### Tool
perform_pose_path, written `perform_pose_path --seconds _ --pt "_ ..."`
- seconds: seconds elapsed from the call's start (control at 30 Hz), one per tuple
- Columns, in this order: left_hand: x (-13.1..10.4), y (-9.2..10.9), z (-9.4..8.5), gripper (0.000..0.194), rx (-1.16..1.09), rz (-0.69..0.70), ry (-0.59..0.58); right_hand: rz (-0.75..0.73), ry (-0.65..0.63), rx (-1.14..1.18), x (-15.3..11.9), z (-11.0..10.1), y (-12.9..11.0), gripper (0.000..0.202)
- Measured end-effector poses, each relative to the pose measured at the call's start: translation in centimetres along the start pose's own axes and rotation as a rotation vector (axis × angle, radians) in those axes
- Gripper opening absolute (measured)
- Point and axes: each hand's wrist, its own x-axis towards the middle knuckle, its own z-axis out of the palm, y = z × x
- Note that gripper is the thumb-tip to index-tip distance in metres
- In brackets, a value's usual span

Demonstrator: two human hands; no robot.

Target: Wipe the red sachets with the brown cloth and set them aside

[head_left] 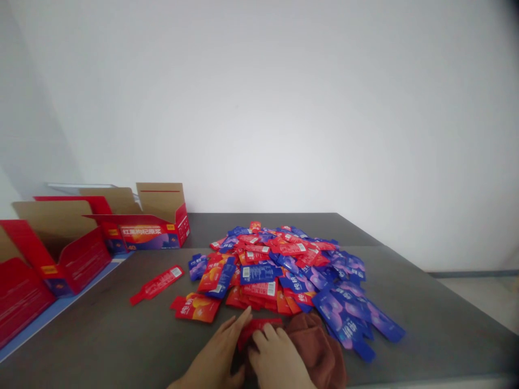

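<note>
My left hand (221, 348) is at the bottom centre, its fingers along the left edge of a red sachet (259, 325) and its thumb lower down. The sachet seems held there, though part of the grip is hidden. My right hand (278, 359) bends its fingers over the sachet's near side. A bunched brown cloth (318, 348) lies against and under the right hand, with a bit of it showing between the hands. Just beyond is a heap of flat red sachets (259, 289) and blue sachets (261, 273).
On the left stand open red cartons (146, 232) with raised brown flaps, some on a blue-edged surface (36, 329). A single red sachet (158, 284) and an orange-red sachet (197, 308) lie left of the heap. Blue sachets (344, 319) spread rightward over the dark table (417, 329). A white wall (284, 108) rises behind.
</note>
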Motion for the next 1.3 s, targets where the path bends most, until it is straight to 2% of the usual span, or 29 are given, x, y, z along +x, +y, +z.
perform_pose_path --seconds 0.13,0.23,0.37,0.47,0.57,0.67,0.77,0.83,0.9,0.97,1.13,1.23,1.3 --pt "0.1 0.1 -0.1 0.107 0.006 -0.034 -0.026 0.263 0.053 -0.031 -0.9 -1.0 1.9 0.04" --pt "0.0 0.5 -0.3 0.105 -0.011 -0.075 -0.031 0.356 0.048 -0.1 -1.3 -1.1 2.3 0.044" --pt "0.0 0.9 -0.6 0.102 -0.047 -0.085 -0.028 0.299 0.033 -0.146 -0.5 -0.8 0.6 0.044" --pt "0.0 0.6 -0.5 0.103 -0.054 -0.08 -0.007 0.202 0.053 -0.134 0.6 0.1 -0.6 0.04" --pt "-0.1 -0.2 0.1 0.101 -0.035 -0.072 0.028 0.097 0.12 -0.105 1.1 1.5 -0.3 0.037" --pt "-0.2 -0.7 0.5 0.099 -0.027 -0.061 0.046 0.023 0.128 -0.069 0.2 2.1 1.0 0.034" --pt "0.0 -0.6 0.3 0.096 -0.039 -0.074 0.027 0.022 0.069 -0.059 -1.1 0.6 2.2 0.032" --pt "0.1 -0.3 0.0 0.096 -0.059 -0.078 0.011 0.079 0.053 -0.062 -1.4 -1.0 2.4 0.031" --pt "0.2 0.0 -0.2 0.096 -0.084 -0.077 0.007 0.144 0.081 -0.068 -0.8 -2.1 1.9 0.033" --pt "0.3 0.1 -0.3 0.097 -0.104 -0.074 0.012 0.154 0.1 -0.075 0.3 -2.4 1.0 0.036" --pt "0.2 -0.1 0.0 0.098 -0.134 -0.099 0.013 0.035 0.101 -0.142 2.2 -0.3 -0.5 0.039" --pt "0.2 -0.3 0.2 0.102 -0.128 -0.117 0.01 -0.004 0.101 -0.154 1.3 0.8 0.6 0.037" --pt "0.2 -0.4 0.3 0.103 -0.126 -0.118 0.015 0.039 0.104 -0.14 0.3 1.4 1.7 0.039"
